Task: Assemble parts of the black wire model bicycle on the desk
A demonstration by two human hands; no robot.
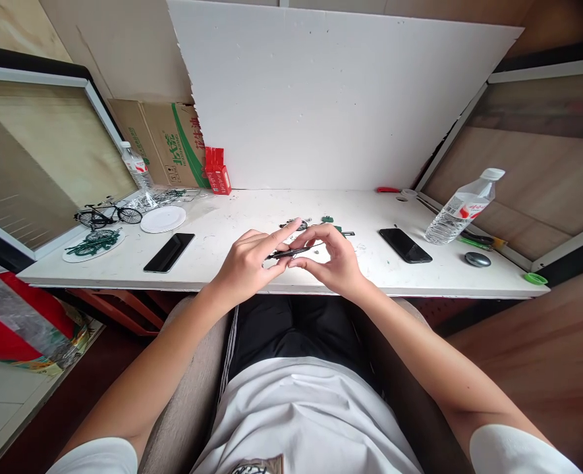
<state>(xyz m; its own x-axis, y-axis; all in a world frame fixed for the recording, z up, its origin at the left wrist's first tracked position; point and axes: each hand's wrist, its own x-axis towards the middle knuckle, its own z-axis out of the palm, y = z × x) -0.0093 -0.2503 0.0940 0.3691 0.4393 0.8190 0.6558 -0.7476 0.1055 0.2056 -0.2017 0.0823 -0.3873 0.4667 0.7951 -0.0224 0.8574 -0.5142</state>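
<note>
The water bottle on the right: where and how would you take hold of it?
I'd grip the bottle around its labelled middle, the right hand coming level from the side of the nearby phone: it stands on its base, round-bodied, with a framed panel close beyond.

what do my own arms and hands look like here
The left hand and right hand, each the grip of its arm, are bare: no gloves, and no ring, watch or bracelet in sight. The forearms are uncovered, without straps or cables. Short white sleeves, plain where they show, belong to a white shirt.
</note>
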